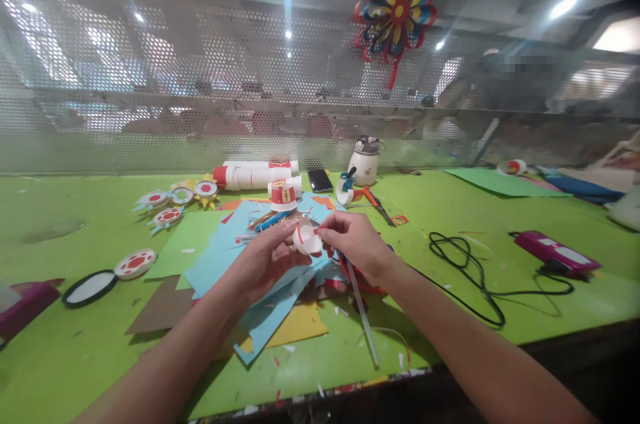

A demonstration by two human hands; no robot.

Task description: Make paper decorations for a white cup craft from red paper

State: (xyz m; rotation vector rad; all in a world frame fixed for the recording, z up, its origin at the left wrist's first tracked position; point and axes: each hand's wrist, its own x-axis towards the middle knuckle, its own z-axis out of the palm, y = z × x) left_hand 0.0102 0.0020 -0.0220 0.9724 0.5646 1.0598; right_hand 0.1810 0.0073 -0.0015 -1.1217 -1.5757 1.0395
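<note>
My left hand (270,257) is closed around a small white paper cup with red trim (306,239), held above a pile of blue paper sheets (235,251). My right hand (353,244) pinches the cup's red edge from the right, fingers pressed together. A long clear strip or stick (364,317) lies on the green table (75,357) under my right wrist. A yellow sheet (300,324) and a brown sheet (163,307) stick out from under the blue pile.
Behind the pile stand a red-and-white paper cup (283,196), white tubes (253,176), a phone (320,180), a tape roll (345,189), scissors (376,204) and a white jug (365,161). Paper rosettes (170,201) lie left. A black cable (475,271) runs to a pink device (555,252).
</note>
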